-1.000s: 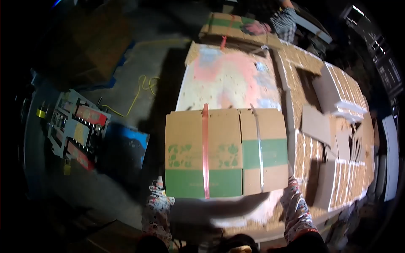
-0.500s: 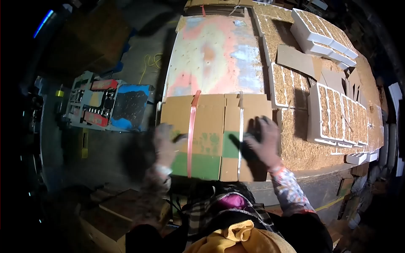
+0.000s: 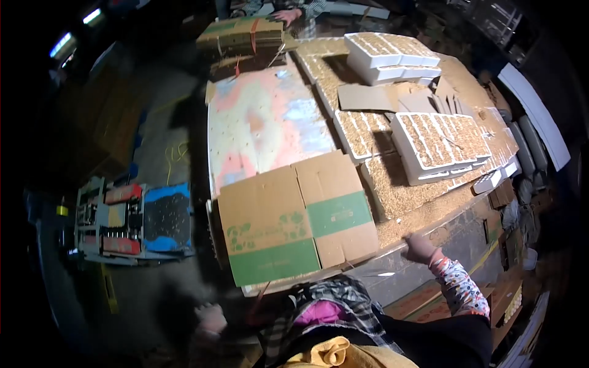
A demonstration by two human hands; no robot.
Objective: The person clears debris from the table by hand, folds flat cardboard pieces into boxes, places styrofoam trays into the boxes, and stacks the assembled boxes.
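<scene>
A flattened cardboard box [image 3: 270,205] with green printing lies near my body, at the front end of a paint-stained board [image 3: 257,122]. No strap crosses its upper face. A thin reddish strap [image 3: 261,294] hangs at its front edge, and a small white strip [image 3: 384,274] shows to the right of it. My left hand [image 3: 210,317] is low and left of the box, dim and smeared, touching nothing I can see. To the right of the box, my right hand [image 3: 419,248] hovers by the table edge with fingers curled closed; what they hold, if anything, is hidden.
White trays [image 3: 440,141] filled with brown grains stand on the right, with more trays [image 3: 392,52] behind. Loose cardboard pieces [image 3: 368,98] lie between them. Another person's hand [image 3: 287,16] touches a strapped cardboard stack [image 3: 242,37] at the far end. A wheeled machine [image 3: 132,221] stands at left.
The pink and white straps have come off the box's upper face. My hands have moved apart, away from the box. The view has turned, and another person's hand now shows.
</scene>
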